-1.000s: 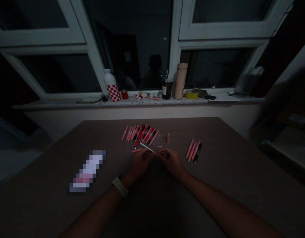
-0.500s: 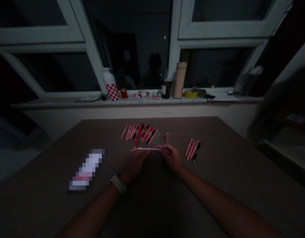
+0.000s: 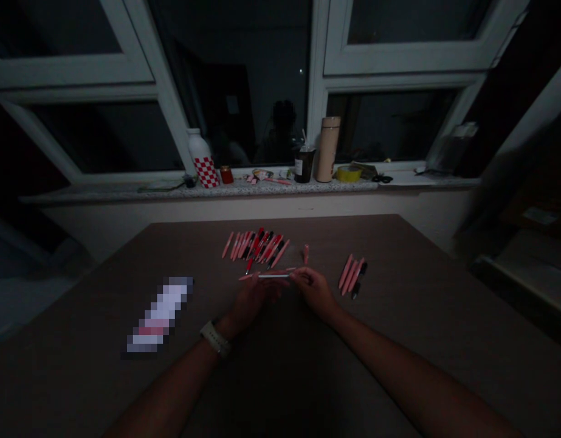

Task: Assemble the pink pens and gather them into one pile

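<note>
My right hand [image 3: 315,293] pinches one end of a thin white pen refill [image 3: 273,275], held level just above the brown table [image 3: 421,304]. My left hand [image 3: 249,299], a watch on its wrist, is curled beside the refill's other end; what its fingers hold is hidden in the dim light. A pink pen part [image 3: 249,276] lies by the left fingertips. Behind the hands lies a row of several pink and red pens [image 3: 256,245]. A smaller group of pink pens and a black one [image 3: 352,274] lies to the right.
A blurred-out flat object [image 3: 159,314] lies on the table at the left. The windowsill [image 3: 125,191] behind holds a red-checked white bottle [image 3: 202,158], a tall beige flask [image 3: 328,149], a dark jar [image 3: 302,165], a yellow tape roll [image 3: 346,173] and scissors [image 3: 382,178].
The white refill went from tilted in my left hand's grasp to level, held at its right end by my right hand. Both hands stayed in place.
</note>
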